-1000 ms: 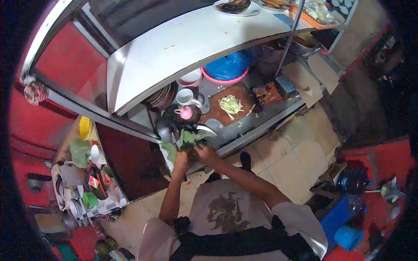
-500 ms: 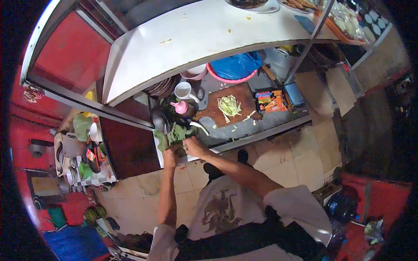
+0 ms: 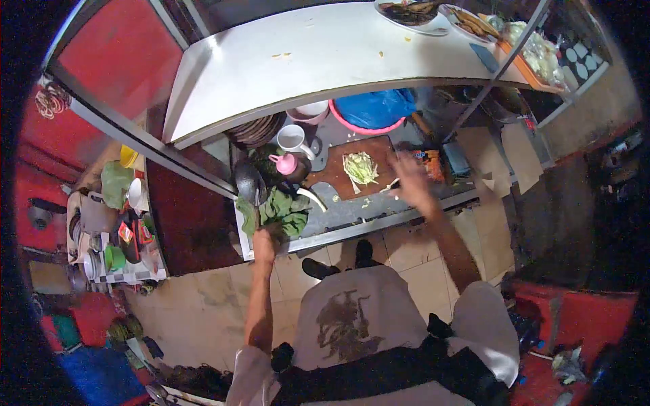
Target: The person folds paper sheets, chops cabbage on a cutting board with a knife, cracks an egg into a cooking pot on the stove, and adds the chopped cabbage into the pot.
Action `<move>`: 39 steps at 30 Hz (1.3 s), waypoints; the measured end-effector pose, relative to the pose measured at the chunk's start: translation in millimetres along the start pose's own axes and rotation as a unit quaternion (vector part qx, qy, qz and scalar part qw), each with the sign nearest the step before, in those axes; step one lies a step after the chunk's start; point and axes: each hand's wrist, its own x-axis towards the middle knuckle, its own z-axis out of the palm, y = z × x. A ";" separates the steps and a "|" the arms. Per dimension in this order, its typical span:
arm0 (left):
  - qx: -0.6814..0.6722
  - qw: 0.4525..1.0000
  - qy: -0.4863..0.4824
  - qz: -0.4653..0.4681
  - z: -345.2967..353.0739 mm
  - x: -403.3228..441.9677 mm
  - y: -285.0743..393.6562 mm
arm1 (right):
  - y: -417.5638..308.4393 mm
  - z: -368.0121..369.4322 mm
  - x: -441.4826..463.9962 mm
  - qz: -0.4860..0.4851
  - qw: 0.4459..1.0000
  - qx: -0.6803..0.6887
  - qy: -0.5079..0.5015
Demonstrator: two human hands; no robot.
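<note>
My left hand (image 3: pixel 265 245) is closed at the counter's front left corner, around the lower end of the handle of a dark, round-headed ladle (image 3: pixel 249 181). Green leaves (image 3: pixel 279 208) lie against that hand on both sides. My right hand (image 3: pixel 413 181), blurred, is over the right edge of the wooden cutting board (image 3: pixel 332 177), fingers apart and nothing visible in them. It partly covers the orange and black food packet (image 3: pixel 433 166). Shredded pale green cabbage (image 3: pixel 359 168) sits in a heap on the board.
A pink-topped bottle (image 3: pixel 286 164) and a white mug (image 3: pixel 293 139) stand behind the leaves. Further back is a pink basin (image 3: pixel 335 115) with a blue plastic bag (image 3: pixel 376 107). A white shelf (image 3: pixel 271 74) overhangs the counter, with a slanting metal post (image 3: pixel 497 71) at right.
My right hand has left the leaves beside my left hand and moved right to the board's edge and the packet. The left hand stays near the corner. The view has shifted slightly.
</note>
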 end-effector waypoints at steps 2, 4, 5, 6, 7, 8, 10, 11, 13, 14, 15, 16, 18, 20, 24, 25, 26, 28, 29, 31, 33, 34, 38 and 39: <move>0.019 0.993 0.073 0.089 -1.1 -7.3 12.7 | 50.0 -15.9 1.5 -0.026 0.993 -0.085 -0.073; 0.036 0.971 0.149 0.181 -2.5 -10.5 37.4 | 72.5 -14.5 7.6 -0.045 0.991 -0.100 -0.078; -0.021 0.958 0.173 0.228 -4.7 -14.3 51.9 | 81.1 -8.8 9.9 -0.063 0.988 -0.110 -0.086; -0.078 0.939 0.194 0.272 -2.6 -17.2 63.1 | 90.4 -0.8 11.4 -0.063 0.988 -0.110 -0.086; -0.107 0.932 0.202 0.281 3.3 -19.0 70.6 | 95.8 6.3 12.5 -0.026 0.995 -0.069 -0.063; -0.107 0.932 0.203 0.280 7.1 -23.0 78.2 | 101.1 13.5 12.8 0.010 0.999 -0.027 -0.039; -0.202 0.946 0.117 0.225 10.2 -30.5 92.5 | 80.1 -3.8 8.3 0.079 0.988 0.135 -0.021; -0.226 0.945 0.088 0.219 19.9 -30.2 89.9 | 68.2 -12.0 4.8 0.111 0.971 0.213 -0.017; -0.352 0.918 0.044 0.176 29.2 -33.3 107.6 | 45.8 -22.1 -5.3 0.135 0.926 0.352 -0.032; -0.469 0.873 -0.001 0.134 33.5 -33.9 115.7 | 32.4 -17.7 -12.9 0.128 0.899 0.415 -0.058; -0.510 0.845 -0.021 0.159 37.7 -28.3 119.6 | 5.5 -5.3 -20.6 0.148 0.795 0.585 -0.055; -0.547 0.815 -0.040 0.185 40.4 -21.3 122.4 | -23.4 7.0 -25.9 0.165 0.659 0.732 -0.051; -0.744 0.663 -0.073 0.046 44.7 -22.2 127.4 | -56.8 8.4 -28.6 0.103 0.659 0.710 -0.225; -0.694 0.714 -0.094 -0.032 24.0 -27.3 137.4 | -88.6 30.3 -26.3 0.060 0.648 0.725 -0.226; -0.654 0.752 0.073 -0.044 32.4 -25.0 118.6 | -152.4 34.7 -9.8 0.020 0.826 0.538 0.169; -0.654 0.752 0.074 -0.045 24.9 -30.9 124.8 | -164.6 28.3 -12.0 0.052 0.845 0.505 0.170; -0.609 0.784 0.107 -0.050 17.0 -38.0 132.8 | -175.4 20.2 -16.9 0.084 0.862 0.469 0.171; -0.564 0.812 0.141 -0.055 17.7 -43.1 134.1 | -198.5 -2.9 -15.9 0.058 0.852 0.510 0.102; -0.550 0.823 0.133 -0.057 29.5 -45.0 124.9 | -206.4 -0.4 -14.4 0.076 0.855 0.503 0.099; -0.490 0.857 0.153 -0.038 43.8 -48.0 116.2 | -209.1 7.9 -14.1 0.092 0.858 0.496 0.096; -0.444 0.876 0.188 0.038 48.8 -43.3 109.3 | -202.7 21.9 -14.0 0.094 0.834 0.544 -0.006; -0.391 0.887 0.217 0.112 48.9 -44.0 106.5 | -199.5 28.2 -14.6 0.094 0.833 0.545 -0.006; -0.396 0.885 0.197 0.142 43.5 -50.4 106.1 | -184.1 36.0 -14.9 0.071 0.769 0.621 -0.134; -0.395 0.885 0.199 0.145 40.0 -50.7 107.3 | -188.0 30.9 -17.9 0.065 0.762 0.638 -0.091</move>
